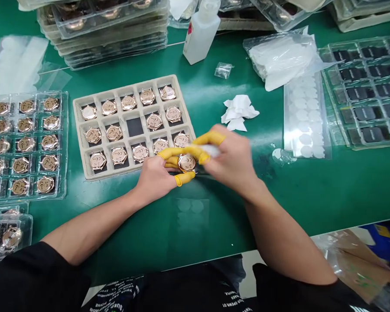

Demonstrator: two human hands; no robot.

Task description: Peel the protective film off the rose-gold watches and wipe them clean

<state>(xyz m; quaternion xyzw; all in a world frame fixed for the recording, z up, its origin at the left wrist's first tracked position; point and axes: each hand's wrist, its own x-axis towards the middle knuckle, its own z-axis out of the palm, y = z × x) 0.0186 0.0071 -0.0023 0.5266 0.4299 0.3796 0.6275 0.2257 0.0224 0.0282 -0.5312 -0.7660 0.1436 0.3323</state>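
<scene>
A: What did you have in hand at that moment?

B: I had the round rose-gold metal watch case (186,162) pinched in my left hand (156,175), fingers in yellow rubber cots closed around its rim, just above the green mat (195,216). My right hand (232,160) was pressed against it from the right, thumb and forefinger closed on something white; it was too blurred for me to tell what.

A: And beyond that?

B: Just behind lay the beige moulded tray (134,125) of matching cases, one middle pocket bare. Further right sat a crumpled white tissue (238,112) and a clear sheet of round stickers (306,115); farthest back stood a white plastic squeeze bottle (201,32).
</scene>
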